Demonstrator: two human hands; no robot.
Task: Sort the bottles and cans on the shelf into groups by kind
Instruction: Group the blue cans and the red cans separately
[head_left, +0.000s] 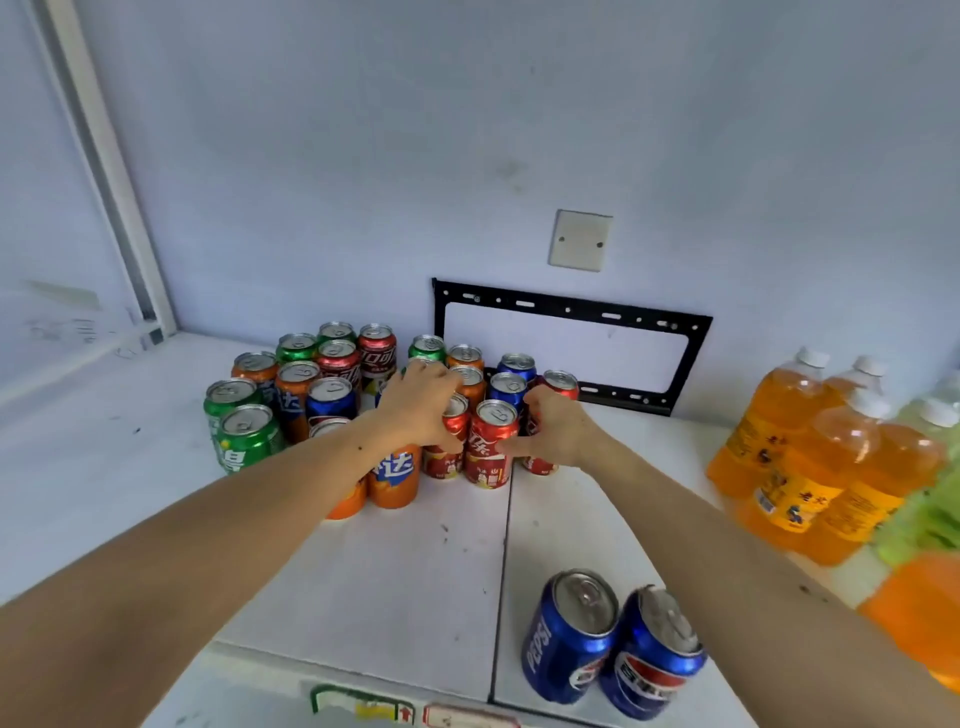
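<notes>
cans (492, 442) stand packed mid-shelf — left hand (422, 402) grips one red can, right hand (558, 426) another. tight neighbours could topple if either lifts crooked — they touch.

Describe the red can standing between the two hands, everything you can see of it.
The red can is a metal drinks can, as it looks, with a silver top and an unopened pull tab. White characters run down its red side above a yellow and white band near the base. It stands upright on the white shelf, at the front of the cluster. The right hand touches its right side with the thumb; the left hand grips the neighbouring red can pressed against it.
</notes>
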